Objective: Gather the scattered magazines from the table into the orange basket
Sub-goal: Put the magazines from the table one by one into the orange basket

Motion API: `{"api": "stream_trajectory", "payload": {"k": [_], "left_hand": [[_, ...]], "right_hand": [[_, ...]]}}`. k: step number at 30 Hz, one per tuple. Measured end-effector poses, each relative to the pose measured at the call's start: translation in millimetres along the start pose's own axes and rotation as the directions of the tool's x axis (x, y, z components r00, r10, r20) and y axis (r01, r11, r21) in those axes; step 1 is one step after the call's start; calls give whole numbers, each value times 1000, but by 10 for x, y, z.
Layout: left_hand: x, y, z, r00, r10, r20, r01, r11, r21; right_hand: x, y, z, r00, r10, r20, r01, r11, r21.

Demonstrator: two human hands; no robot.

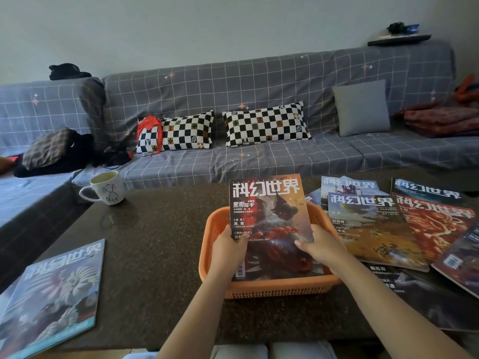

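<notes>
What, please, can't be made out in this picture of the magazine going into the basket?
Head view only:
- Basket floor: hidden by the held magazine, so whether other magazines lie inside is unknown.
- Fingers of the left hand and right hand: partly behind the cover.
- Pile on the right: overlapping and cut by the frame edge, count unclear.
- Blue magazine: corner cut off at left.

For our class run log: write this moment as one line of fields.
step: loading basket | left grip: holds magazine | right grip: holds magazine | magazine: tilted, lower end in basket | left on table: several magazines
</notes>
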State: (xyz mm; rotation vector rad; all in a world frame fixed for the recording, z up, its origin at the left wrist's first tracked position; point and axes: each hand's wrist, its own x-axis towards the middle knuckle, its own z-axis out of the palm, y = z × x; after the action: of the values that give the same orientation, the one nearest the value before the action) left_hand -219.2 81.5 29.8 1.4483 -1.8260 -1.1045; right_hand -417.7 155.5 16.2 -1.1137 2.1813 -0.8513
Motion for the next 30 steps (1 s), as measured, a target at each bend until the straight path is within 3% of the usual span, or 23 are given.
{"api": "stream_trajectory", "payload": {"k": [5, 7, 10, 13, 21, 30], "left_hand": [[-48, 32, 3, 1000, -15, 26, 16, 999, -40], [-95, 47, -12, 1000, -27, 5, 27, 997, -67], [-215, 50, -103, 996, 29, -81, -38, 993, -111], [-361, 60, -317, 978, 121, -168, -144, 981, -129], [-586, -513, -1263, 921, 122, -371, -147, 988, -40], [-808, -1475, -2096, 861, -128, -493, 120, 992, -48]], "right_hand": [[-48, -55, -32, 1000, 28, 7, -28, 999, 31], [-117, -112, -17, 998, 12, -63, -13, 1000, -8], [-294, -261, 60, 961, -159, -226, 164, 986, 4], [-446, -503, 194, 914, -314, -256, 337, 940, 52], [-834, -1343, 905, 846, -532, 44, 480, 794, 372], [-973, -1753, 2267, 756, -556, 344, 411, 814, 410]]}}
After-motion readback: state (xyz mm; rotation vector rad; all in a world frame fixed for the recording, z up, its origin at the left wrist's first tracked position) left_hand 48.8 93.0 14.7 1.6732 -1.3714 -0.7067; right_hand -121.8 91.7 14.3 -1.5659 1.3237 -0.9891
